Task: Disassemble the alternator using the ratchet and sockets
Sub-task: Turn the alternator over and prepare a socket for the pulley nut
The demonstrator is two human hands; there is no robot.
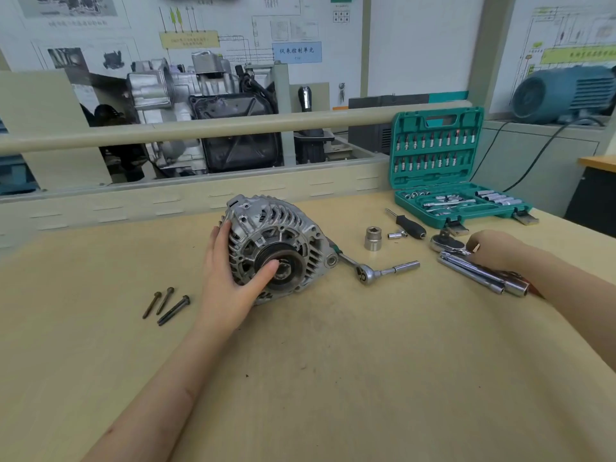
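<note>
Head view gives me a tan workbench [300, 378] with a pale slotted rail along its far edge. Behind the rail stands a cutaway engine unit [200, 111], wiring charts cover the wall, and a blue motor [563, 93] sits at far right.

One alternator [276, 251] lies near the middle of the bench, pulley facing me. My left hand [230, 285] cups its left side, fingers fairly straight along the housing and the thumb lying across the pulley.

Three long bolts [166, 305] lie together to the left of that hand. One small ratchet [373, 270] lies just right of the alternator, its handle end tucked against the housing. One large socket [372, 239] stands upright beyond it, with a small adapter and one black-handled driver [408, 225] nearby.

One green socket case [443, 168] stands open at the back right.

My right hand [493, 250] curls over a bundle of chrome tools [480, 273]; a larger ratchet head [445, 243] shows just beside it.
</note>
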